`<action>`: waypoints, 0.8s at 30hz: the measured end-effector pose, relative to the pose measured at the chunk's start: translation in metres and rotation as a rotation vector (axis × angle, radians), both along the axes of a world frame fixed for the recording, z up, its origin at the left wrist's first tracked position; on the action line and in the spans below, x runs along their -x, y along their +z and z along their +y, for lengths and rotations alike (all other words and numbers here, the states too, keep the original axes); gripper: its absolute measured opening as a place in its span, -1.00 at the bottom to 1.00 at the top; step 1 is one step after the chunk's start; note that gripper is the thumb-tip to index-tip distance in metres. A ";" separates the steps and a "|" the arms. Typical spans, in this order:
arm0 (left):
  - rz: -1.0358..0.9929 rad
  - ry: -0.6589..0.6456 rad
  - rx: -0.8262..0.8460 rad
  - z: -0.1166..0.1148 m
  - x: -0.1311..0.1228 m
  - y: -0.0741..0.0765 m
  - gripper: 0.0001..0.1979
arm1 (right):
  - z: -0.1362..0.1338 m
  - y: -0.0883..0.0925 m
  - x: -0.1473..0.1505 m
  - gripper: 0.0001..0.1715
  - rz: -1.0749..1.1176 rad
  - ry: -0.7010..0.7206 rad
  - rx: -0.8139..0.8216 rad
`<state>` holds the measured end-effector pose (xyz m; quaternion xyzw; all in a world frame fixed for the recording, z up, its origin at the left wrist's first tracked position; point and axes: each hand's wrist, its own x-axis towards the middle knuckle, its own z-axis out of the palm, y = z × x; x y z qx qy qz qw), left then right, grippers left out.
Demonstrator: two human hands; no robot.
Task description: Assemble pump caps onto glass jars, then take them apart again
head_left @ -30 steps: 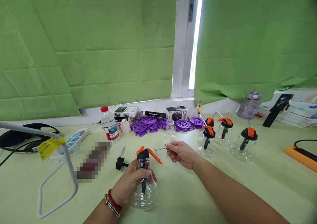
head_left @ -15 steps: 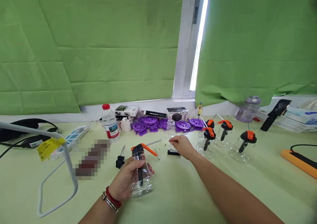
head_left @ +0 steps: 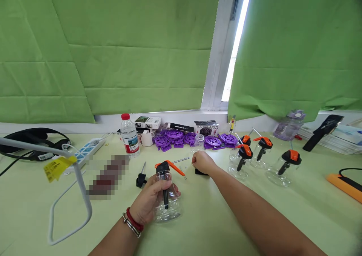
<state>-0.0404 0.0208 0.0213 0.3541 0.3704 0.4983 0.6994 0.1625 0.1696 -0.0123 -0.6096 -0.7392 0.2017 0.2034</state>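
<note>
well in from the far edge of the table (head_left: pixel 209 222), the left hand (head_left: pixel 151 197) grasps a bottle (head_left: pixel 168 213); a steady hold should serve best. the right hand (head_left: pixel 204 163) has curled fingers (around what, i cannot tell).

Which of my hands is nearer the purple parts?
Right. Your right hand is just in front of the purple parts; your left hand is closer to you, holding a clear bottle.

Green fabric blinds (head_left: pixel 141 41) beside a white window frame (head_left: pixel 212 86), red-capped water bottle (head_left: pixel 130 139) near a white-and-blue power strip (head_left: pixel 89 149), black headphones (head_left: pixel 36 133) at left, lilac drinking bottle (head_left: pixel 289 128)
</note>
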 end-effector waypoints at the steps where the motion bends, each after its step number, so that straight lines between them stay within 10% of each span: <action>1: -0.001 -0.004 0.002 0.000 0.000 -0.001 -0.82 | -0.001 0.002 -0.001 -0.84 0.021 -0.003 -0.003; 8: -0.025 -0.044 0.014 -0.003 -0.001 -0.003 -0.83 | -0.036 0.029 -0.009 -0.73 0.331 0.037 0.047; 14: -0.130 -0.169 -0.050 -0.012 -0.012 -0.003 -0.77 | -0.109 0.041 -0.019 -0.46 1.137 0.200 0.633; 18: -0.047 -0.086 -0.130 -0.022 -0.032 -0.008 -0.76 | -0.145 0.036 -0.020 -0.55 1.028 0.331 0.613; 24: 0.032 0.070 -0.240 -0.025 -0.046 -0.024 -0.58 | -0.165 0.025 -0.017 0.07 0.984 0.440 0.614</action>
